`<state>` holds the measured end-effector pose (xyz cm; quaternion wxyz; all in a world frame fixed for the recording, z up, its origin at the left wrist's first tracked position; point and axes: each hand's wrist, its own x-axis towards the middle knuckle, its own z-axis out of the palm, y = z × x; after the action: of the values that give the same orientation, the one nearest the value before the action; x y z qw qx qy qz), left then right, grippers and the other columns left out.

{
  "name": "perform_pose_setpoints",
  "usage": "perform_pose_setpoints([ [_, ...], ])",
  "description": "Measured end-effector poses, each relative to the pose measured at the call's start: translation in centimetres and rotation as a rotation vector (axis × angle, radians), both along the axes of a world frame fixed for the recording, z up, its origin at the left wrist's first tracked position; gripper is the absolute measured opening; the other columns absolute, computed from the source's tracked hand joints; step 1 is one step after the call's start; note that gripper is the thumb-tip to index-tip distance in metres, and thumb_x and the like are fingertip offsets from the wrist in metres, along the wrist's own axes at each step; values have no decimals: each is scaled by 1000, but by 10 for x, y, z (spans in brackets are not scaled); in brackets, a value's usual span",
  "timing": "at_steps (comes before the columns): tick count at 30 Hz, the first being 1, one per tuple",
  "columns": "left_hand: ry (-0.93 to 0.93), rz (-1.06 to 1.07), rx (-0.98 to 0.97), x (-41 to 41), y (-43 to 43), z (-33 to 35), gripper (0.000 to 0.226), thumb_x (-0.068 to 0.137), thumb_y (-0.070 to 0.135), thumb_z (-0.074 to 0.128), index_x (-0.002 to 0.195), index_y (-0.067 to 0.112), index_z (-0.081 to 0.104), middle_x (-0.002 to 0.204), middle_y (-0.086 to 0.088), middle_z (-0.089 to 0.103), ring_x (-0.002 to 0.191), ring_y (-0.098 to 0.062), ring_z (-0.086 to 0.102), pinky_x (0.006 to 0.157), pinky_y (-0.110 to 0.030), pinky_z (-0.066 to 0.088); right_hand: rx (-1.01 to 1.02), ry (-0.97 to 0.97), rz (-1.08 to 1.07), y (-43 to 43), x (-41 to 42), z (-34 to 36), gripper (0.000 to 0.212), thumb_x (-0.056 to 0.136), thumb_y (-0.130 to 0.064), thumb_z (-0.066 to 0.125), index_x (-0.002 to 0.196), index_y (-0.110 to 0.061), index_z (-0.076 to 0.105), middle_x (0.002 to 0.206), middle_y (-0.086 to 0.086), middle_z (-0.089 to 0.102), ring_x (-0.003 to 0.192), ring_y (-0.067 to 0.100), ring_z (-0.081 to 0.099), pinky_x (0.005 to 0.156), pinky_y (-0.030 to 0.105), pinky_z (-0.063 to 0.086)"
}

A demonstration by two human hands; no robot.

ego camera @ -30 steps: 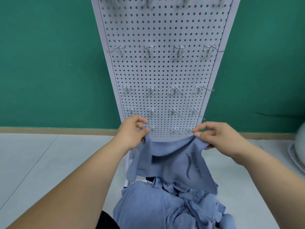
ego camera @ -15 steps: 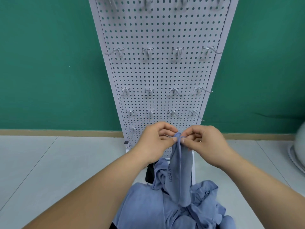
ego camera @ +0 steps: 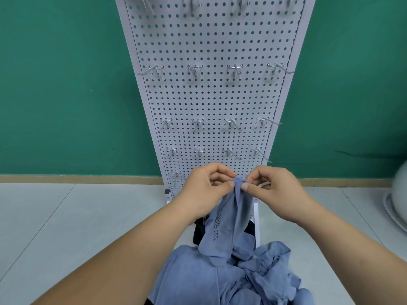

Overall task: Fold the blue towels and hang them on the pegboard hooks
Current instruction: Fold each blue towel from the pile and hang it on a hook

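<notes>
Light is bright and even with faint shadows, wide-angle distortion splays the pegboard (ego camera: 211,95) above the fingers (ego camera: 220,171), and the far right blurs.

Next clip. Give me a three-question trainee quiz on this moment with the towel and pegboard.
1. True or false: every visible hook on the pegboard is bare.
2. How do the left hand and right hand hold the lifted towel? A flat palms; B pinching its top; C not touching.
3. Fill in: the other towels lie in a ____ beneath the hands.
Key: 1 true; 2 B; 3 pile.
</notes>
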<state>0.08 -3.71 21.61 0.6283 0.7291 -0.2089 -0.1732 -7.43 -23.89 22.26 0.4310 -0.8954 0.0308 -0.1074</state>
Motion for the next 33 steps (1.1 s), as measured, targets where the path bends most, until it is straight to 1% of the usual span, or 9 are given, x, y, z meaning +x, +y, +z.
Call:
perform_pose_setpoints([
  [5, -25, -26, 18, 1, 2, -1, 13, 93, 9, 79, 104, 13, 75, 91, -2, 80, 86, -14, 71, 92, -29, 60, 63, 20, 38, -1, 0, -5, 12, 90, -23, 83, 89, -25, 71, 71, -1, 72, 63, 9, 60, 69, 28, 52],
  [9, -15, -62, -17, -4, 1, 1, 26, 86, 17, 88, 107, 15, 74, 98, -2, 79, 90, -16, 76, 89, -26, 60, 60, 9, 43, 2, 1, -7, 15, 92, -21, 78, 103, -30, 72, 70, -1, 71, 63, 10, 59, 69, 31, 52],
  [13, -78, -43, 5, -1, 0, -3, 20, 87, 9, 85, 101, 17, 74, 94, -1, 79, 86, -13, 74, 85, -24, 58, 88, 34, 91, 2, 1, -7, 8, 94, -23, 78, 99, -29, 77, 67, -4, 65, 61, 7, 54, 63, 19, 45],
  [18, -214, -13, 93, 9, 4, -8, 18, 91, 7, 80, 99, 21, 74, 95, -1, 77, 88, -18, 73, 89, -34, 61, 70, 123, 134, -5, 2, -11, 9, 96, -30, 77, 92, -25, 70, 69, -7, 68, 64, 10, 55, 66, 29, 45],
  [20, -332, -4, 187, 12, 5, -11, 19, 91, 11, 79, 101, 26, 73, 96, 7, 76, 90, -11, 72, 91, -35, 60, 81, 132, 138, -6, 2, -13, 12, 96, -27, 78, 90, -23, 69, 67, -8, 67, 65, 10, 56, 67, 30, 46],
  [23, -354, -30, 255, 11, 4, -14, 19, 93, 20, 78, 107, 32, 74, 96, 14, 76, 92, -1, 71, 93, -32, 58, 69, 86, 134, -3, 4, -17, 14, 94, -25, 79, 87, -24, 67, 67, -7, 67, 63, 10, 56, 66, 31, 47],
  [26, -374, -73, 296, 10, 3, -14, 12, 94, 27, 79, 104, 33, 79, 94, 20, 76, 91, 2, 70, 90, -26, 57, 24, 42, 126, -1, 4, -19, 15, 93, -29, 81, 86, -27, 68, 71, -4, 70, 64, 11, 60, 65, 34, 51],
  [31, -473, -24, 336, 14, 4, -10, 9, 95, 23, 78, 97, 31, 80, 86, 19, 75, 81, 2, 66, 78, -14, 49, -11, 35, 137, -4, 5, -18, 12, 93, -30, 80, 90, -31, 68, 73, -7, 70, 66, 10, 63, 68, 28, 52],
  [33, -501, 56, 327, 20, 7, -5, 8, 94, 22, 78, 95, 30, 79, 85, 16, 74, 79, 0, 66, 75, -12, 47, -80, 60, 120, -11, 7, -16, 13, 94, -31, 79, 93, -34, 66, 73, -12, 69, 69, 11, 64, 71, 31, 53],
])
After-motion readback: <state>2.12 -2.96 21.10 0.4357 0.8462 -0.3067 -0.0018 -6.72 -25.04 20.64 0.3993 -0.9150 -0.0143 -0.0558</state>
